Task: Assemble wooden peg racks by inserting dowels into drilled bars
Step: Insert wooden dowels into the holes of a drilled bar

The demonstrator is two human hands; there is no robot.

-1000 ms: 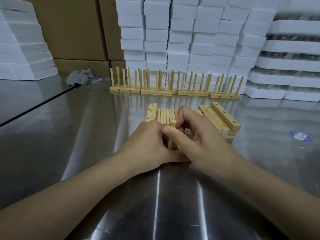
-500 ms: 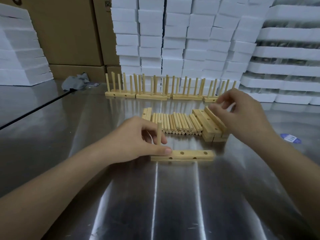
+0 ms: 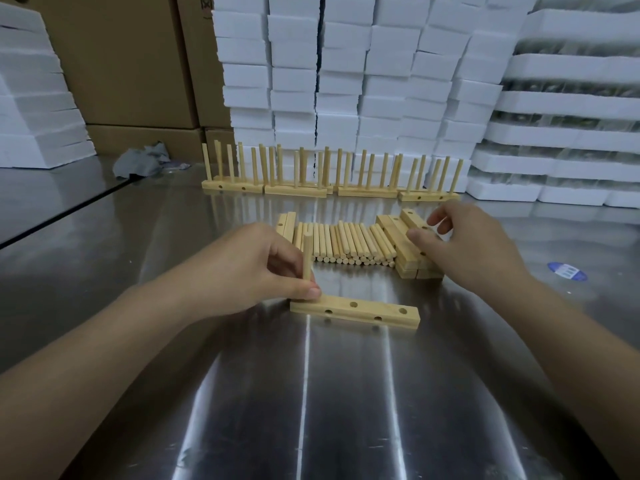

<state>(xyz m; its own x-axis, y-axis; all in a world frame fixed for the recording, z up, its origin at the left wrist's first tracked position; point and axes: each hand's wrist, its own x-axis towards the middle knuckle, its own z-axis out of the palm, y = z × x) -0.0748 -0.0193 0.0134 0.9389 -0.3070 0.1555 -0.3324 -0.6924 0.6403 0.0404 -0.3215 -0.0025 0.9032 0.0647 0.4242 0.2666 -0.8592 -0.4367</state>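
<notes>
Peg racks (image 3: 332,178): roughly four finished ones are lined up at the far edge of the worktop (image 3: 311,393). The current drilled bar (image 3: 363,311) lies near centre with just one dowel (image 3: 307,258) standing in its left end. The left hand (image 3: 249,268) has its fingers pinching that dowel. Two top holes sit empty, so I'd say plenty left. The right hand (image 3: 467,251) is over the spare bars (image 3: 405,251), right of the loose dowels (image 3: 346,242), fingers curled. Can't tell if they're holding anything.

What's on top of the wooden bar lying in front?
On the bar stands one upright dowel, gripped by the left hand. Two top holes are empty. Fingers hide its foot.
</notes>
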